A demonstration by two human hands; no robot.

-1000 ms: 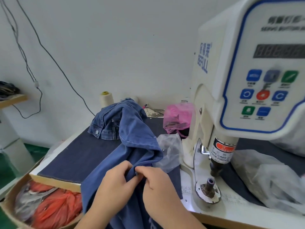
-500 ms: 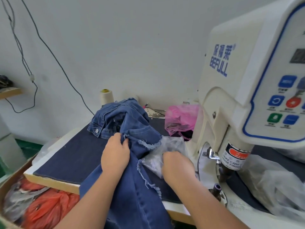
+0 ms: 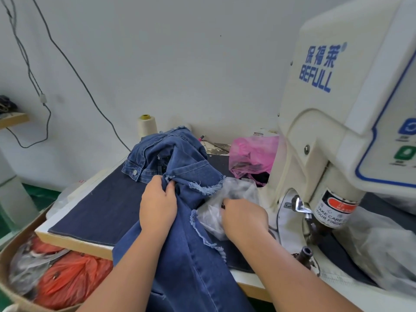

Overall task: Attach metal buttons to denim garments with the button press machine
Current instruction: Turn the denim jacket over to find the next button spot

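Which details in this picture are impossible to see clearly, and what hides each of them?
- Right hand fingertips, head view: hidden inside the clear plastic bag; whether they hold a button is unknown.
- Control panel of the button press machine: cut off by the right edge.
- Pink bag contents: blurred through the plastic.
- Denim garment, lower part: cut off by the bottom edge, partly covered by the left hand.

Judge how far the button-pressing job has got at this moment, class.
Done: a denim jacket with a button lies on the table. In hand: the left hand grips the frayed denim garment; the right hand reaches into a clear plastic bag. Left: nothing lies on the press die.
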